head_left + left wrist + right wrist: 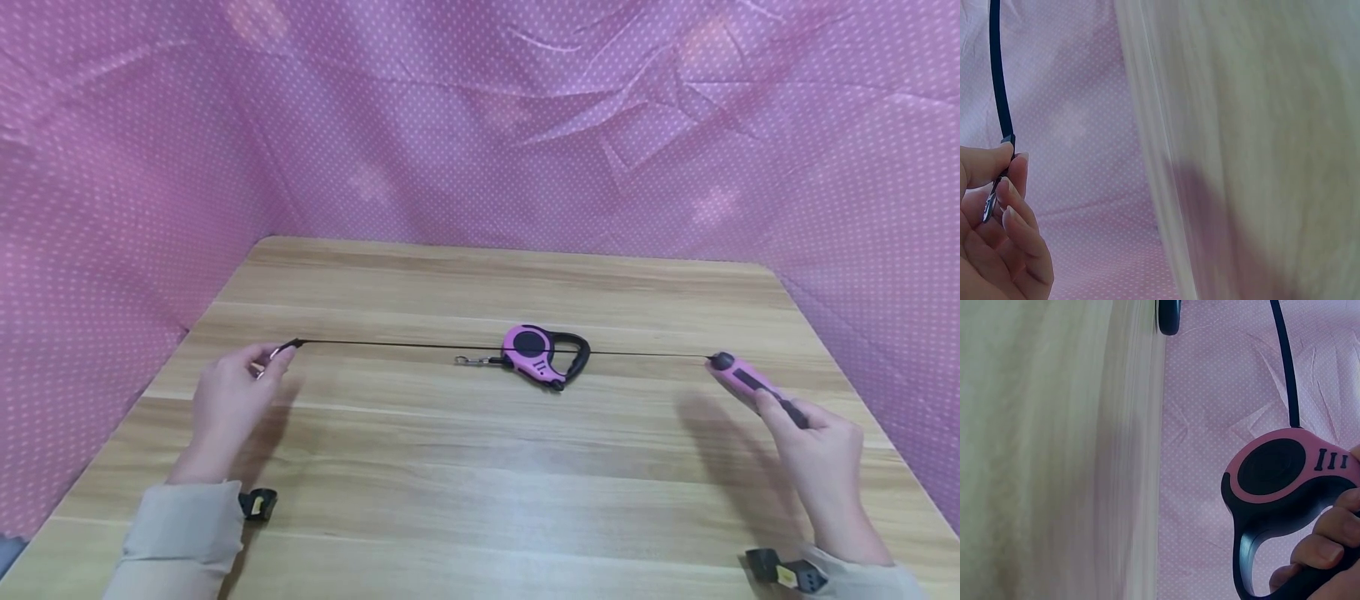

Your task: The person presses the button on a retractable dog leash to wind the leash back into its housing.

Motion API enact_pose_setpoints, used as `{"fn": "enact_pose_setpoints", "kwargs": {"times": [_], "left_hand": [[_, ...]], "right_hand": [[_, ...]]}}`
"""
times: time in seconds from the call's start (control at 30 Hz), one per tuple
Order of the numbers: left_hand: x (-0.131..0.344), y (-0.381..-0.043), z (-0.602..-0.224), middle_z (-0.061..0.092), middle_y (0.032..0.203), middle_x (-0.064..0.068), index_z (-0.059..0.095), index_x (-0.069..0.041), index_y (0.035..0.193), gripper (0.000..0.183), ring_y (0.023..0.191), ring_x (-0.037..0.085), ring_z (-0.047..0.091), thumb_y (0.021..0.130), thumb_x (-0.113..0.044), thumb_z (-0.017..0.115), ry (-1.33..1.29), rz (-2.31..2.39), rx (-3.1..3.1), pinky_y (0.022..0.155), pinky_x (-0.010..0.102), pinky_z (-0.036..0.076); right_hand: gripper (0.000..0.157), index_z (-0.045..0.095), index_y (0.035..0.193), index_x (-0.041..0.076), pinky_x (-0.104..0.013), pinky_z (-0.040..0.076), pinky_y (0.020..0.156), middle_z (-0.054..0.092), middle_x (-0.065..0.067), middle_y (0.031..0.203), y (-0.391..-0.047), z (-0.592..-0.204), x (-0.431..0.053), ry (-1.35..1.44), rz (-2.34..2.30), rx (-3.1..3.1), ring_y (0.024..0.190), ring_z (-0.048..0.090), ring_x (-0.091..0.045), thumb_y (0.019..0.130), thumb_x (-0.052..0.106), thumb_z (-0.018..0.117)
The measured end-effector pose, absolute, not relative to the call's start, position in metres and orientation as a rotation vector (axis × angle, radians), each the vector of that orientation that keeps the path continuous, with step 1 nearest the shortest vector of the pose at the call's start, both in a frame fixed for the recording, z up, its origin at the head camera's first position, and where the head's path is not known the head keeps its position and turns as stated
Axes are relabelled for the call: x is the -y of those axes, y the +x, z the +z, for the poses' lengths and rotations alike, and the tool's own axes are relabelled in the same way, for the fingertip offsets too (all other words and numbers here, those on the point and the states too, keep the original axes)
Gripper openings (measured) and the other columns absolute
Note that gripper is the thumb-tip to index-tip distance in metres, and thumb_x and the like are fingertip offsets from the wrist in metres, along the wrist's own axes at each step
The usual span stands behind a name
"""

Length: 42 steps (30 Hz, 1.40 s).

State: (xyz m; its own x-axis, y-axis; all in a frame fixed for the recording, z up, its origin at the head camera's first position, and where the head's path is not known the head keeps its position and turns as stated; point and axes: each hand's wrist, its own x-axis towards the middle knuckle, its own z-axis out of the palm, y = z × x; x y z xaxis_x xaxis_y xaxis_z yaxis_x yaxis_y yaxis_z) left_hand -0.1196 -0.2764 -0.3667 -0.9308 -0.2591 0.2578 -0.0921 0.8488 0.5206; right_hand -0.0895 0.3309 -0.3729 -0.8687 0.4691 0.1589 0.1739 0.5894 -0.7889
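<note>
My left hand (pixel 234 396) pinches the clip end of a black leash strap (pixel 390 343), thumb against fingertips. In the left wrist view the metal clip (pixel 990 203) pokes out below the thumb. On the right, my right hand (pixel 821 437) grips the handle of a pink and black retractable leash (pixel 742 377), fingers wrapped through its loop. Its strap runs out taut between both hands, above the table. In the right wrist view the round black centre of the leash case (pixel 1271 467) faces the camera.
A second pink and black retractable leash (pixel 528 343) lies mid-table, its metal clip (pixel 472 361) pointing left; the stretched strap crosses over it in the head view. The wooden table (pixel 450 467) is bordered by pink dotted cloth (pixel 480 125) behind and at both sides.
</note>
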Motion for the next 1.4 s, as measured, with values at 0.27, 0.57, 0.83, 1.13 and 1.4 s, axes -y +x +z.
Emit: {"fn": "enact_pose_setpoints", "kwargs": {"times": [0.27,0.57,0.83,1.13,1.4], "left_hand": [[0.275,-0.119,-0.366,0.071,0.090,0.020,0.071,-0.004,0.109,0.044,0.073,0.029,0.060,0.100,-0.043,0.054,0.268,-0.735,2.712,0.057,0.031,0.039],[0.274,-0.118,-0.366,0.071,0.090,0.020,0.070,-0.003,0.111,0.043,0.071,0.027,0.059,0.100,-0.041,0.055,0.256,-0.737,2.709,0.057,0.030,0.039],[0.274,-0.119,-0.368,0.071,0.091,0.020,0.070,-0.003,0.111,0.043,0.072,0.027,0.060,0.100,-0.042,0.055,0.244,-0.736,2.707,0.057,0.030,0.039],[0.271,-0.121,-0.370,0.071,0.091,0.021,0.070,-0.002,0.112,0.045,0.074,0.029,0.061,0.100,-0.043,0.055,0.228,-0.742,2.708,0.058,0.030,0.040],[0.269,-0.120,-0.368,0.071,0.090,0.020,0.070,-0.003,0.112,0.045,0.076,0.030,0.061,0.100,-0.043,0.054,0.224,-0.743,2.712,0.059,0.032,0.040]], "right_hand": [[0.034,0.064,0.059,0.040,-0.026,0.031,0.039,0.053,0.016,0.045,-0.092,-0.372,-0.329,-0.548,1.201,2.458,0.047,0.040,-0.007,0.092,0.035,0.068],[0.033,0.068,0.059,0.032,-0.026,0.032,0.043,0.055,0.020,0.046,-0.093,-0.374,-0.327,-0.555,1.198,2.433,0.050,0.043,-0.007,0.092,0.034,0.068],[0.027,0.072,0.066,0.032,-0.020,0.038,0.049,0.055,0.038,0.056,-0.095,-0.377,-0.327,-0.560,1.230,2.419,0.058,0.050,0.003,0.092,0.034,0.068],[0.023,0.074,0.071,0.027,-0.008,0.041,0.061,0.053,0.041,0.058,-0.098,-0.377,-0.324,-0.603,1.279,2.414,0.064,0.054,0.014,0.092,0.032,0.068],[0.028,0.070,0.063,0.035,-0.017,0.038,0.059,0.054,0.038,0.055,-0.098,-0.376,-0.320,-0.640,1.281,2.414,0.061,0.051,0.006,0.091,0.034,0.069]]}}
